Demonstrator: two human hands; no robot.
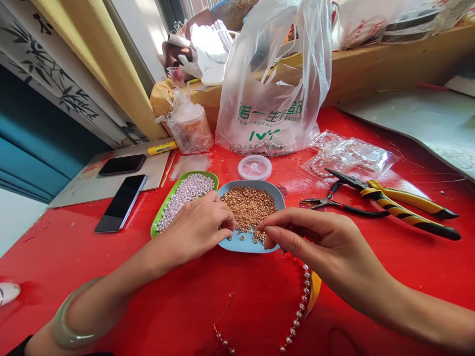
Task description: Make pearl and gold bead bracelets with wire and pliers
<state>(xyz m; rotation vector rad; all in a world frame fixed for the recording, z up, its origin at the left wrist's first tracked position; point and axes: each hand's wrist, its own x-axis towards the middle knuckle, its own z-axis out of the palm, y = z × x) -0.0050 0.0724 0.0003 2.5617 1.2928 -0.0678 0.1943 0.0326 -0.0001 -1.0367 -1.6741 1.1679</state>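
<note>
A blue dish [232, 241] holds a heap of small gold-coloured beads [248, 200]. At the dish's left rim, my left hand [204, 222] has its fingers curled together among the beads; what they hold, if anything, is hidden. My right hand [319, 242] pinches a thin thread end between thumb and forefinger over the dish's right side. From below that hand a bead strand [301, 307] of shiny round beads hangs down to the red table. A chain end [222, 316] with a few beads lies in front. Left of the blue dish, a green tray [154, 227] holds pearly beads [191, 195], partly covered by my left hand.
Long-nose pliers [404, 202] and smaller cutters [341, 202] lie at right. Two phones [122, 202] rest at left. Behind the dishes stand a round plastic lid [255, 168], a wrapped cup [191, 126], a plastic bag [270, 113] and bagged bead strands [349, 153].
</note>
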